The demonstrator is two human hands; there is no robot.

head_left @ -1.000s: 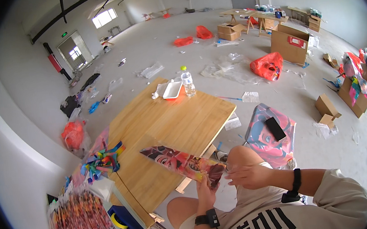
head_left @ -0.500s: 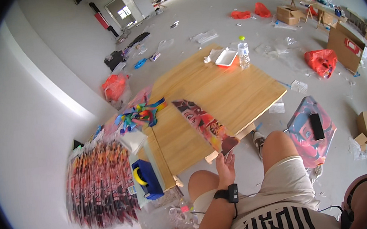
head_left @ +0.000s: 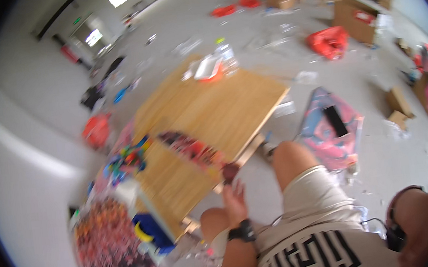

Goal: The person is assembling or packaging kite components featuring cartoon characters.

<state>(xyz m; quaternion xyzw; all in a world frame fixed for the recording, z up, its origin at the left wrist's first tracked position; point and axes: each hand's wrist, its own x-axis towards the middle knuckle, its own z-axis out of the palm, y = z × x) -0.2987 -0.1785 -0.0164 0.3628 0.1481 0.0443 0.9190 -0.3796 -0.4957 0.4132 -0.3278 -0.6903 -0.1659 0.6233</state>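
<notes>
A long printed strip [head_left: 195,151] with red and dark cartoon artwork lies across the wooden table [head_left: 211,102]. Its dark near end juts past the table's front edge. Just below that end is my left hand [head_left: 235,199], fingers spread apart, the tips at or very close to the strip; blur hides whether they touch. A black device is strapped to my left wrist. At the lower right my right hand [head_left: 424,221] is close to the camera, blurred and partly out of the picture, its fingers not readable.
Left of the table are a stack of printed strips [head_left: 111,243], a blue tape holder [head_left: 154,233] and colourful ribbons [head_left: 128,158]. A white tray [head_left: 208,67] and bottle [head_left: 226,56] stand at the far end. On the right, a black phone [head_left: 335,120] rests on a wrapped printed sheet [head_left: 319,143].
The view has swung to the right, so the table and floor items appear farther left, with blur. My left hand stays by the strip's near end, its fingers now showing spread.
</notes>
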